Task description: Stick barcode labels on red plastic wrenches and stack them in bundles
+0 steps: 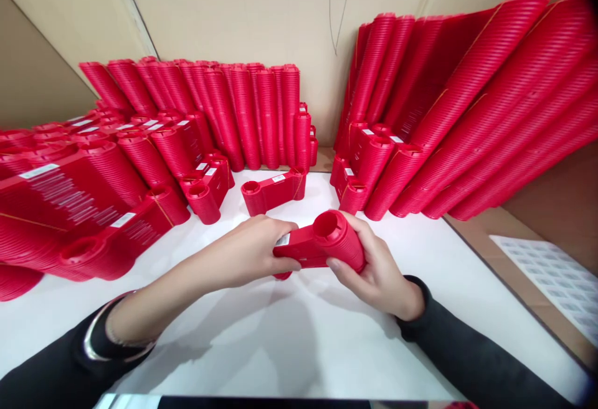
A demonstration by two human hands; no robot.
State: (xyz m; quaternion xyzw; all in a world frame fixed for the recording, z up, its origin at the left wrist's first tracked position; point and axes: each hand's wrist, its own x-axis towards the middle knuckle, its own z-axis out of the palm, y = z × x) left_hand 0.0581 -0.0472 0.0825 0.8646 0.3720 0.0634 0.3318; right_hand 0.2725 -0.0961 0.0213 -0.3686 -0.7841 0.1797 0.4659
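Note:
Between my hands, above the white table, is a short red stack of plastic pieces, with ribbed round ends joined by a flat middle. My left hand grips its left part beside a white label, covering most of that round end. Wrapped round the right ribbed end is my right hand, thumb at the front and fingers behind. The hollow top of this end faces up towards me. Just beyond my left hand, a similar short red stack stands on the table, with a white label and a thin band.
Many red stacks crowd the left, and tall ones line the back. More tall stacks lean on the right, with short ones before them. A printed sheet lies on cardboard at the far right. Cardboard walls stand behind.

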